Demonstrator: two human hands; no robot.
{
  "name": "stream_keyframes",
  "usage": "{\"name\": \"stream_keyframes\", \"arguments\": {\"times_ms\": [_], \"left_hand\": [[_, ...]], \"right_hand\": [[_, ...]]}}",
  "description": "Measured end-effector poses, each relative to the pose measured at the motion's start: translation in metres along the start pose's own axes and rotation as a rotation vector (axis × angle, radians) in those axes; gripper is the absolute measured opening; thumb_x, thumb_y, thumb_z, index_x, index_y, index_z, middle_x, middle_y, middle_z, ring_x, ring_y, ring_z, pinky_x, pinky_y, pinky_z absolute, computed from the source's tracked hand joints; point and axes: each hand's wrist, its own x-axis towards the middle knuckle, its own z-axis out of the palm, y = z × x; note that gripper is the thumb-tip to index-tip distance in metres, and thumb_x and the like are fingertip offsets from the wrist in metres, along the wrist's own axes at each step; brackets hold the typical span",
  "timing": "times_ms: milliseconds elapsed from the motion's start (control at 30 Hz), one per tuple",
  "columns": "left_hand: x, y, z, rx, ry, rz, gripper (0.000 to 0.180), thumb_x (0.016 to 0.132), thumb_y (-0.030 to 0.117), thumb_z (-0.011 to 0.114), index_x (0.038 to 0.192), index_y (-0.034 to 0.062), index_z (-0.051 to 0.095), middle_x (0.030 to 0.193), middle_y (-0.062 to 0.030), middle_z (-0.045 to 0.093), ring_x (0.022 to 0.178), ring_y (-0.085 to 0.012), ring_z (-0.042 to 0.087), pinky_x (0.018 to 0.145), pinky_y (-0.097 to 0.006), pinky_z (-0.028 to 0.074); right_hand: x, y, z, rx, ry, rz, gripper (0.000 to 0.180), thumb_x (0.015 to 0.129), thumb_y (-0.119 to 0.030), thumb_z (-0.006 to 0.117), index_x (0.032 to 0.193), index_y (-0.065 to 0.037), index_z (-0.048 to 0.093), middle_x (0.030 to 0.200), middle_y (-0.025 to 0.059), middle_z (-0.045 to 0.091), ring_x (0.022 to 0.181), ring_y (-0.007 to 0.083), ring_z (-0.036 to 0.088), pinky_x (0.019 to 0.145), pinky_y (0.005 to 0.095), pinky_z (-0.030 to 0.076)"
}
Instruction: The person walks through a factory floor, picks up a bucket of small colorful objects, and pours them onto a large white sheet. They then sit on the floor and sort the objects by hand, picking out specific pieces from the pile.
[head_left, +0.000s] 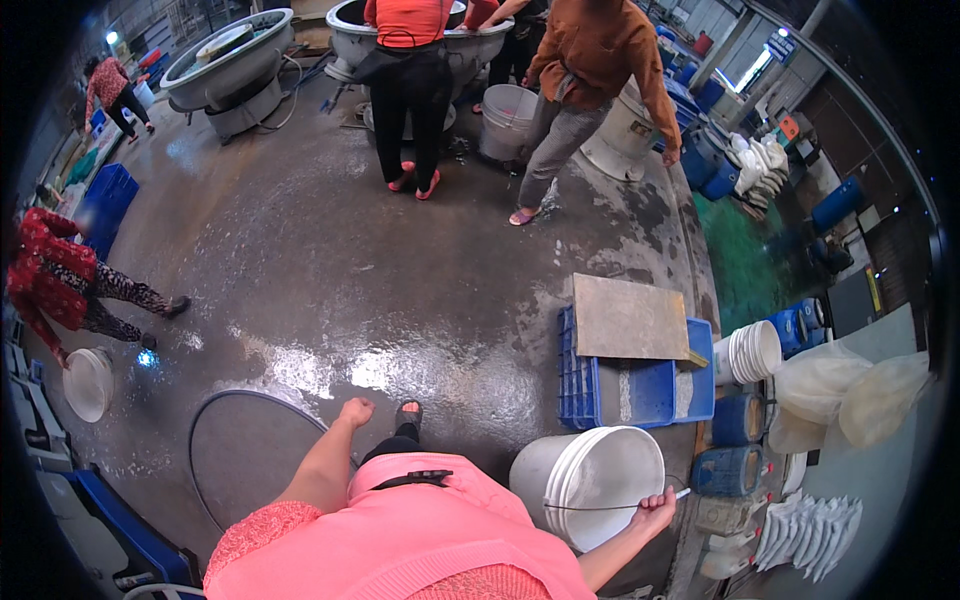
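Observation:
My right hand (pixel 655 512) is closed around the thin wire handle of a large white plastic bucket (pixel 535 474). The bucket hangs at my right side, tilted with its ribbed rim toward the hand, and its white inner wall shows. A short white grip on the handle sticks out past my fingers. My left hand (pixel 356 411) swings out in front of my pink top, its fingers curled in with nothing seen in them. Below the left forearm a dark hose (pixel 193 440) curves across the wet floor.
Ahead on the right stand blue crates (pixel 637 392) with a flat board (pixel 630 317) on top. Stacked white buckets (pixel 750 352) and blue jugs (pixel 737 420) line the right side. Ahead, people stand by large round tubs (pixel 228 62). At left, a person (pixel 60 265) reaches to a white bucket (pixel 88 385).

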Motion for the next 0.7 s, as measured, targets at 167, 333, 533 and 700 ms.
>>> {"name": "stream_keyframes", "arguments": {"times_ms": [167,333,533,700], "left_hand": [[-0.005,0.010,0.004,-0.003,-0.004,0.010,0.032,0.075,0.032,0.055,0.097,0.0111,0.063,0.099,-0.0147,0.060,0.097,-0.0280,0.055,0.085,-0.034,0.042],[-0.003,0.004,0.013,0.006,-0.005,-0.004,0.031,0.075,0.032,0.055,0.097,0.0115,0.063,0.099,-0.0145,0.060,0.097,-0.0279,0.055,0.086,-0.034,0.042],[0.000,0.013,0.035,0.052,0.002,0.044,0.033,0.076,0.034,0.054,0.097,0.0111,0.063,0.100,-0.0156,0.059,0.097,-0.0285,0.055,0.085,-0.034,0.042],[0.006,0.013,0.055,0.028,-0.034,0.039,0.035,0.076,0.036,0.053,0.097,0.0101,0.062,0.098,-0.0147,0.060,0.095,-0.0286,0.056,0.083,-0.034,0.043]], "right_hand": [[0.004,-0.006,0.001,-0.002,-0.027,-0.028,0.020,0.083,-0.018,0.055,0.067,-0.012,0.045,0.047,-0.0062,0.029,0.039,0.0048,0.027,0.035,0.0213,0.022],[0.008,-0.012,0.003,-0.019,-0.046,-0.029,0.023,0.082,-0.019,0.057,0.064,-0.012,0.043,0.048,-0.0065,0.028,0.039,0.0043,0.025,0.036,0.0210,0.021],[0.030,-0.019,-0.010,-0.058,-0.036,-0.085,0.019,0.082,-0.022,0.052,0.094,-0.007,0.057,0.047,-0.0079,0.022,0.038,0.0034,0.021,0.033,0.0198,0.018],[0.026,-0.033,0.019,-0.080,-0.076,-0.215,0.013,0.081,-0.016,0.055,0.082,-0.004,0.061,0.049,-0.0088,0.021,0.038,0.0013,0.017,0.034,0.0203,0.011]]}}
